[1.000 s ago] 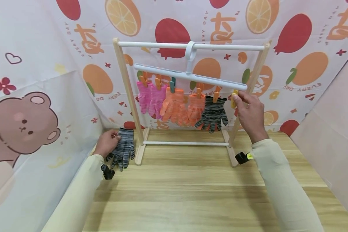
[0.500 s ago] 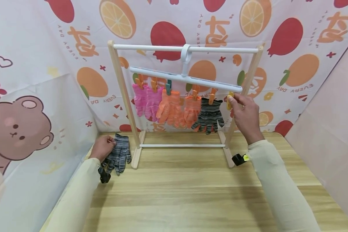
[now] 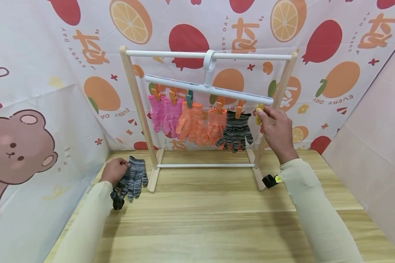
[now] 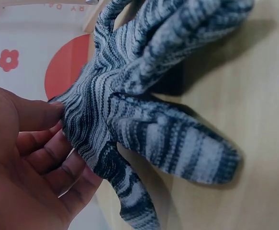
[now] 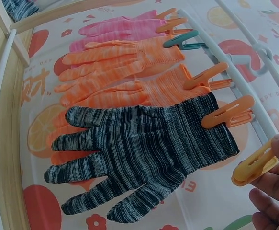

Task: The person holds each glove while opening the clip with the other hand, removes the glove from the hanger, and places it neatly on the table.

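Observation:
At the table's left, beside the rack's foot, my left hand (image 3: 114, 171) pinches a grey-and-black striped knit glove (image 3: 135, 179) near its cuff. Its fingers spread over the wooden surface in the left wrist view. On the other side, my right hand (image 3: 278, 128) holds a yellow clothespin (image 5: 255, 165) between thumb and fingers, at the low right end of the white hanger (image 3: 240, 95). A matching striped glove (image 5: 129, 148) hangs beside it from an orange clothespin (image 5: 229, 112). Further left hang orange gloves (image 3: 191, 122) and pink gloves (image 3: 172, 118), held by orange clothespins and a teal one (image 3: 189, 98).
The hanger hooks over the top bar (image 3: 164, 54) of a wooden rack and tilts down to the right. The rack's feet (image 3: 153, 179) stand on the wooden table (image 3: 197, 223). A fruit-print cloth (image 3: 342, 120) covers the back, and a bear-print cloth (image 3: 66, 120) the left.
The head view has shifted slightly, so rack and hands appear a little further left. Both hands keep their holds on the glove and the yellow clothespin.

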A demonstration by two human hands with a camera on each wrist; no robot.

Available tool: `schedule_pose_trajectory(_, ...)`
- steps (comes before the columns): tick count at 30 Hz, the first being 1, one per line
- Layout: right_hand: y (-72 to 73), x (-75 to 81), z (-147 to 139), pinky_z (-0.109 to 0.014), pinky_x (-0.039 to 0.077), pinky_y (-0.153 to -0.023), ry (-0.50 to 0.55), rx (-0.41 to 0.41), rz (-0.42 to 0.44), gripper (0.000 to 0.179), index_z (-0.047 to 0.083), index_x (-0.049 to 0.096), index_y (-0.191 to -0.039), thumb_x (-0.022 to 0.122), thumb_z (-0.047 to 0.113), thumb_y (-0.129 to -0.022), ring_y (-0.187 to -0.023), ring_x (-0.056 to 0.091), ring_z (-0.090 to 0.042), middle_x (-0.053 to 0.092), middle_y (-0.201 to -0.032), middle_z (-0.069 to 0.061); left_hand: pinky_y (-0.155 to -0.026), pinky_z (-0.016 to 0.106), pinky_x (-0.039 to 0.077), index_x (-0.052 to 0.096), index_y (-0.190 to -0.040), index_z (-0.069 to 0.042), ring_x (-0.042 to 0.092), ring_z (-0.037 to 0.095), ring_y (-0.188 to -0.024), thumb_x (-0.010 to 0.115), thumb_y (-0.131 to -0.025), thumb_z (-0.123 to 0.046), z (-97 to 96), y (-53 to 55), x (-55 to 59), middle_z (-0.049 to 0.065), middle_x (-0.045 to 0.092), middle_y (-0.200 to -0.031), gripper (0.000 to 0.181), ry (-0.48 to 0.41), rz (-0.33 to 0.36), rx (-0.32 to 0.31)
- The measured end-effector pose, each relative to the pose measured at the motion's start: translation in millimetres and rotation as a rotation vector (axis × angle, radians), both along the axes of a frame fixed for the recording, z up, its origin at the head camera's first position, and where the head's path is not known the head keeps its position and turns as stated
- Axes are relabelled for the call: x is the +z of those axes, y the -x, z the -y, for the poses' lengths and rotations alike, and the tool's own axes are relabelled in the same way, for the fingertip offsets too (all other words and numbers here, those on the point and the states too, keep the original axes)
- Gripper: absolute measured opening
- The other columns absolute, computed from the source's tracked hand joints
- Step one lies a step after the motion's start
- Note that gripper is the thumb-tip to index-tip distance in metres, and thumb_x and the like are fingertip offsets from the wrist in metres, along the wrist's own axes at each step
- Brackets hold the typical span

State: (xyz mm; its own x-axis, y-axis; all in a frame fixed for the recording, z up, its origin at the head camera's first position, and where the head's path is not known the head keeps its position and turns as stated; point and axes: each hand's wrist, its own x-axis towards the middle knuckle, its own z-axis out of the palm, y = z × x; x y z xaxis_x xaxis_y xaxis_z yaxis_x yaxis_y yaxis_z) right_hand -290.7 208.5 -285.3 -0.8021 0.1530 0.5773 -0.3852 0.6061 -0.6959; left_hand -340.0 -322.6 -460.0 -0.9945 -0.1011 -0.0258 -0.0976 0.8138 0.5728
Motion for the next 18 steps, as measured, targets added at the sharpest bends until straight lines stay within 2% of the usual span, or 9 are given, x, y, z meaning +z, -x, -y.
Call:
schedule_pose_trajectory(5,0.6,0.0,0.1,-0.037,0.048,-0.075,-0.003,-0.001,-0.004,0.039,0.009,0.072,-0.126,0.059,0.038,-0.104,-0.122,0.055,-0.029,0.062,-0.118,-0.016,-0.076,0.048,0.048,0.063,-0.112,0.008,0.061,0.037,-0.092,0.055,-0.103,-0.019,2.4,-0.5,-4.3,0.028,0.064,-0.111,0.031,0.001,0.029,0.005)
schedule_pose_trajectory(14,0.8,1.0,0.5,-0.037,0.048,-0.075,-0.01,-0.003,-0.008,0.039,0.009,0.072,-0.126,0.058,0.038,-0.104,-0.122,0.054,-0.029,0.063,-0.117,-0.016,-0.08,0.052,0.05,0.063,-0.12,0.01,0.062,0.041,-0.097,0.052,-0.103,-0.021,0.3,-3.1,-2.6,0.03,0.064,-0.116,0.037,0.024,0.041,-0.007)
schedule_pose_trajectory(18,0.5,0.9,0.5,-0.032,0.048,-0.07,-0.014,-0.002,0.0,0.041,0.009,0.07,-0.129,0.058,0.039,-0.104,-0.113,0.055,-0.027,0.062,-0.117,-0.016,-0.077,0.052,0.05,0.063,-0.119,0.009,0.062,0.039,-0.092,0.051,-0.103,-0.022,-0.5,-4.5,-1.5,0.028,0.066,-0.112,0.037,0.058,0.03,-0.012)
